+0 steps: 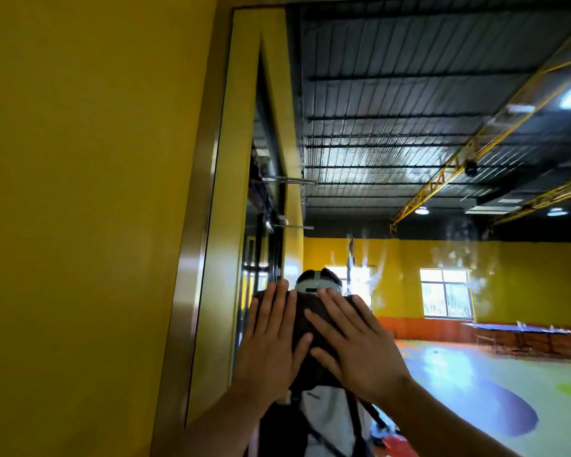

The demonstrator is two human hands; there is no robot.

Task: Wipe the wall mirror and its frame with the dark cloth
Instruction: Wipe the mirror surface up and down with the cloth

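1. Wall mirror [409, 159]: a big, fixed pane, so nothing here gets lifted. Judged by its look, the glass is stiff, smooth, slippery under a cloth and breakable. Press evenly and do not lean body weight on it.
2. Frame [192, 265]: a narrow strip that looks like brushed metal, hard and rigid. Only its left upright and part of the top rail show. It is the landmark for the places below. A yellow wall [80, 192] lies left of it, and the glass lies right of it.
3. Dark cloth [302, 311]: it lies flat against the glass, right of the frame's left upright, near it but apart, and low in the pane. It looks soft, light and limp. It should slide easily and would likely drop if the pressure were let go. For the frame, a better hold is probably to bunch it or fold it over the fingers.
4. Left hand [271, 344]: palm flat and fingers straight and spread, pressing the half of the cloth nearer the frame.
5. Right hand [356, 351]: also flat and spread, pressing the half farther from the frame. Whether the two hands touch I cannot tell.
6. Whitish streaks [360, 268] show on the glass just above the cloth, farther from the frame.
7. Count: one mirror, one frame, one cloth and two hands.
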